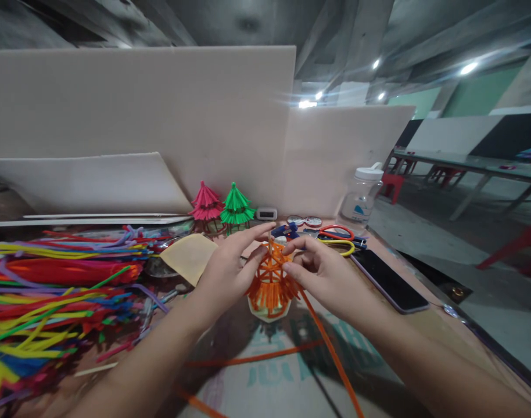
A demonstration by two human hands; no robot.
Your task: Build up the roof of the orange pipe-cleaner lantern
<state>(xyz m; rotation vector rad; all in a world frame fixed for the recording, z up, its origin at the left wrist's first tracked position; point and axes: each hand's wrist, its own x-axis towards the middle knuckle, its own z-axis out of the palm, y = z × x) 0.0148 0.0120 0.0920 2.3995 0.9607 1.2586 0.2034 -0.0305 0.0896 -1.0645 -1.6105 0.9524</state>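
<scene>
An orange pipe-cleaner pagoda [272, 290], with an open lattice upper tier and a fringed roof skirt below, stands on a pale many-sided base at the middle of the table. My left hand [233, 261] grips its upper tier from the left, the thumb against the lattice and the index finger reaching over the top. From the right, my right hand [320, 264] has thumb and curled fingers closed at the same tier. A long orange pipe cleaner [329, 337] trails from below my right hand toward the front edge. Exactly what the fingertips pinch is partly hidden.
Bundles of coloured pipe cleaners [60, 290] cover the left side. Behind stand a pink pagoda [205, 203] and a green one [237, 206]. Scissors [337, 233], a glue gun [287, 230], a phone [391, 281] and a bottle [361, 197] lie or stand at the right.
</scene>
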